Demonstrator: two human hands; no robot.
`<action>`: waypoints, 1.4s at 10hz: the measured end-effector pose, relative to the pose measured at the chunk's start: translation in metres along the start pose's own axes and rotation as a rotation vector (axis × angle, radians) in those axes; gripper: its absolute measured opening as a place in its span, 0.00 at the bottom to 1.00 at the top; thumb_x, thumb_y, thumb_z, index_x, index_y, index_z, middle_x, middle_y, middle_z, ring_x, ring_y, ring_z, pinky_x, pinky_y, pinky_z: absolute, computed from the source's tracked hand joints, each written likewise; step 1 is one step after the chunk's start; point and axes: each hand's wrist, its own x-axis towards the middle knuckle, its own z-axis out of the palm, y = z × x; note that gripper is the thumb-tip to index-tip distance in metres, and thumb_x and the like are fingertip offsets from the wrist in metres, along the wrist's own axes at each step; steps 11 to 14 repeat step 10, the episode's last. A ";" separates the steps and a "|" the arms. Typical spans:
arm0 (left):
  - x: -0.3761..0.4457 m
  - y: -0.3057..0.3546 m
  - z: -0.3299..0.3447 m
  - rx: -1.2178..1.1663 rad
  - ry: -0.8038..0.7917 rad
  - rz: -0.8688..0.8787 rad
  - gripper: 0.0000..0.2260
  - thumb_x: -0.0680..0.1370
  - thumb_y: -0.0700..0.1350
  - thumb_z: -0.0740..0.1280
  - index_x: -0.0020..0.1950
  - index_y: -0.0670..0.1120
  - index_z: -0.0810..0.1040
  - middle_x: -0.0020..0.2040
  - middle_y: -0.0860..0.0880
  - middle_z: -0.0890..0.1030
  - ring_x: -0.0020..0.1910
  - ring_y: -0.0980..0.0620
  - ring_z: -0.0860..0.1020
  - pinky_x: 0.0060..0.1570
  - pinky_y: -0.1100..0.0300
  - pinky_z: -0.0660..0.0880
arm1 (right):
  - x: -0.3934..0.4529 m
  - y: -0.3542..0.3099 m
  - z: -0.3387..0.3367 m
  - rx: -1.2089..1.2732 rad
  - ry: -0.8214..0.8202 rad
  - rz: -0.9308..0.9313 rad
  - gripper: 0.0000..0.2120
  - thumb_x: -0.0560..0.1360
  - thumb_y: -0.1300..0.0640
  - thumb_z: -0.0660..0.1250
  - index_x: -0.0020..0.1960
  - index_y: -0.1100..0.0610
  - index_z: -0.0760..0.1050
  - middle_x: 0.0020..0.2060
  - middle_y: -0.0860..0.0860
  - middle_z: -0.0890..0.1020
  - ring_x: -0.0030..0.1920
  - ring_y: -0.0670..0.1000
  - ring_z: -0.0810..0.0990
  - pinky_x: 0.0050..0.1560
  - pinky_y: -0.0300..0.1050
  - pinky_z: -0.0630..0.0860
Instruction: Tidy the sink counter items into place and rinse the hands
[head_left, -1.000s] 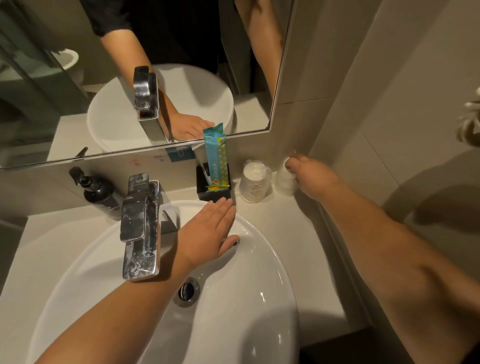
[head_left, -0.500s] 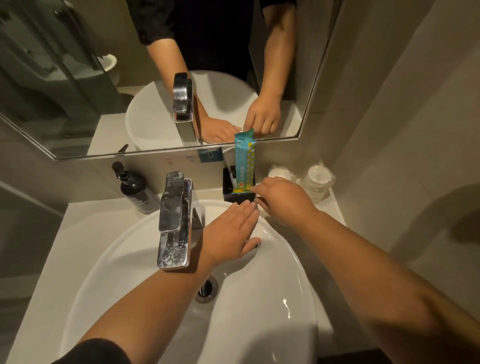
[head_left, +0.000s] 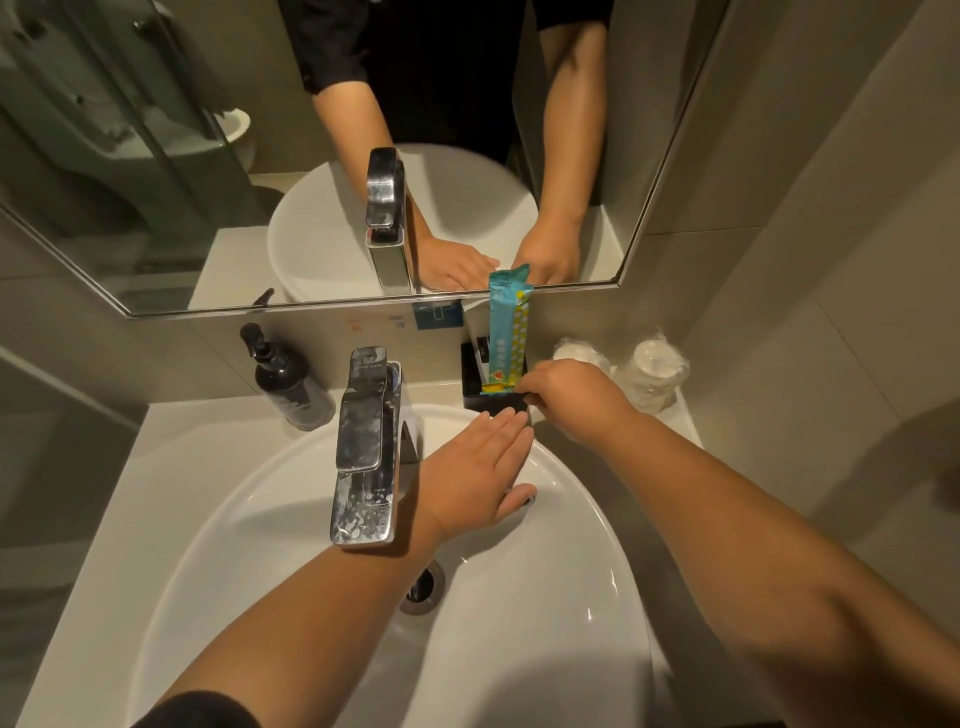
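Note:
A teal and yellow packet (head_left: 507, 332) stands upright in a small black holder (head_left: 475, 382) on the counter behind the white basin (head_left: 582, 613). My right hand (head_left: 571, 397) reaches to the holder's front right corner, fingertips pinched at the packet's bottom edge and the holder's rim. My left hand (head_left: 475, 470) lies flat, fingers together, on the basin's far rim beside the chrome faucet (head_left: 366, 447). Two wrapped cups (head_left: 652, 371) stand at the back right, one partly hidden behind my right hand.
A black pump bottle (head_left: 285, 382) stands left of the faucet. The mirror (head_left: 311, 156) runs above the counter, its lower edge just over the packet. A tiled wall (head_left: 831, 312) closes the right side. The drain (head_left: 423, 590) sits in the basin's middle.
My right hand left the wrapped cup at the back right and moved left to the black holder and packet. The left hand stayed on the basin rim. The view shifted.

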 end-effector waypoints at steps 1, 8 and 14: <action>0.000 0.000 -0.001 0.021 0.006 0.003 0.29 0.79 0.60 0.56 0.71 0.41 0.69 0.70 0.41 0.71 0.70 0.43 0.68 0.70 0.48 0.56 | 0.001 0.002 0.001 0.002 -0.011 -0.003 0.10 0.75 0.61 0.65 0.54 0.54 0.80 0.47 0.53 0.81 0.45 0.55 0.79 0.45 0.50 0.78; 0.001 0.002 -0.005 0.024 -0.016 -0.014 0.29 0.79 0.60 0.54 0.71 0.41 0.70 0.70 0.42 0.72 0.70 0.44 0.69 0.70 0.48 0.59 | -0.003 -0.002 -0.002 0.032 -0.037 0.006 0.12 0.78 0.60 0.63 0.60 0.54 0.79 0.51 0.55 0.81 0.48 0.55 0.80 0.50 0.51 0.78; 0.001 0.002 -0.007 0.032 -0.044 -0.037 0.29 0.79 0.61 0.54 0.71 0.42 0.69 0.70 0.43 0.71 0.71 0.45 0.68 0.70 0.49 0.58 | -0.009 0.000 -0.004 0.053 -0.009 0.005 0.16 0.81 0.56 0.59 0.67 0.53 0.74 0.56 0.56 0.80 0.54 0.57 0.79 0.54 0.50 0.77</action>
